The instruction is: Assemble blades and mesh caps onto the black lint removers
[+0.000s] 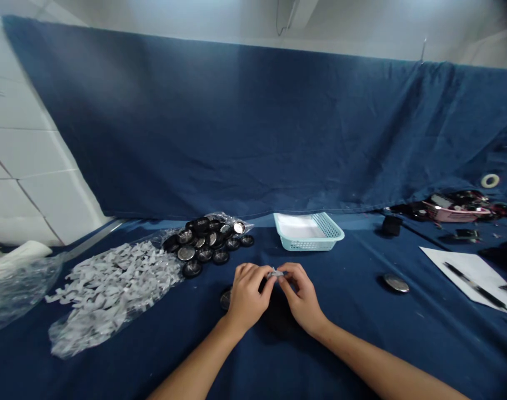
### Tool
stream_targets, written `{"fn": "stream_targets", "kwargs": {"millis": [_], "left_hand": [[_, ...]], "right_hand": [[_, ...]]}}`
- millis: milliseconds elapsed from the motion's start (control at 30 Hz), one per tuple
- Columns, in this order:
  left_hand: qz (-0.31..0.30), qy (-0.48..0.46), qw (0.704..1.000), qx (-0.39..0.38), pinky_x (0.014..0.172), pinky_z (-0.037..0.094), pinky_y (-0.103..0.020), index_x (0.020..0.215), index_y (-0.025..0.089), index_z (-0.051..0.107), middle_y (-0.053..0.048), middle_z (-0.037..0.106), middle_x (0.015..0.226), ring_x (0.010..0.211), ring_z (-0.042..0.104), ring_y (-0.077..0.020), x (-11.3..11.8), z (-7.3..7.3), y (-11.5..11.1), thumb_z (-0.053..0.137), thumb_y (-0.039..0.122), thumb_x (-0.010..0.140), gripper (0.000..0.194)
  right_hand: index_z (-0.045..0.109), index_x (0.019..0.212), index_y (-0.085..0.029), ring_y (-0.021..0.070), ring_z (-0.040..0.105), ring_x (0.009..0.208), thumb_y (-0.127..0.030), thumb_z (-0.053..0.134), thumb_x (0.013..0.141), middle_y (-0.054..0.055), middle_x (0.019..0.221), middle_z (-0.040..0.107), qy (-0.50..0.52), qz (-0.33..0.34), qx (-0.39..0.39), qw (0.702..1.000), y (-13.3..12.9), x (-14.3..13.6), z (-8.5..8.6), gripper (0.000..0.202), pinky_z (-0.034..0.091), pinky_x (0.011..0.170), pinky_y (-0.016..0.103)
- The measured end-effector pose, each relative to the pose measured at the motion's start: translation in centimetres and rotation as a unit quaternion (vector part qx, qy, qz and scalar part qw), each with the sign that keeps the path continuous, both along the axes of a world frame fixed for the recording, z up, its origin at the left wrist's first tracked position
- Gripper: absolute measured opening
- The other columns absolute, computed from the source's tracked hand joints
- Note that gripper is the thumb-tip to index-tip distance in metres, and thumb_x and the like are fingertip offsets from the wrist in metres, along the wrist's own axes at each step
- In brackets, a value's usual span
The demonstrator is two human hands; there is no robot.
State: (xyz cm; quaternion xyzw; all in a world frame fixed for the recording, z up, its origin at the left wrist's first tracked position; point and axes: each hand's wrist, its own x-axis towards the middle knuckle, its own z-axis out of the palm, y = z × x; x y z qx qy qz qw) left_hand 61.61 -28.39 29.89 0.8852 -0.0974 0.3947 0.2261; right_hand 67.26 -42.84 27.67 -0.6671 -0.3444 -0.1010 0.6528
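We are pinching a small grey piece [275, 274] between the left hand [248, 291] and the right hand [300, 294], both closed on it at the fingertips, and we are holding it over the blue cloth [253, 369], nearer to us than the pale blue basket [309, 245]. Because our fingers are covering most of it, we are probably risking a slip or a bend from uneven pressure, while a leftward sweep could be nudging the black disc [225, 298] beside the left hand.

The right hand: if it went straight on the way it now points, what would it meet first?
Beyond the small grey piece at its fingertips, it would probably meet the left hand first, though depth is unclear.
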Motion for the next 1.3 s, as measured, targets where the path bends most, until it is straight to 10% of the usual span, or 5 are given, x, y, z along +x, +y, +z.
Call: {"fn": "stream_targets", "kwargs": {"millis": [1300], "left_hand": [[0.007,0.006,1.0,0.009,0.081,0.039,-0.038,0.103,0.022,0.057,-0.003,0.065,0.087,0.087,0.056,-0.0214,-0.34,0.27,-0.45,0.054,0.017,0.087,0.017]], "right_hand": [[0.06,0.096,-0.023,0.0225,0.056,0.103,-0.03,0.052,0.093,0.008,0.106,0.056,0.0,-0.026,0.006,1.0,0.05,0.05,-0.28,0.011,0.05,0.083,0.035]]}}
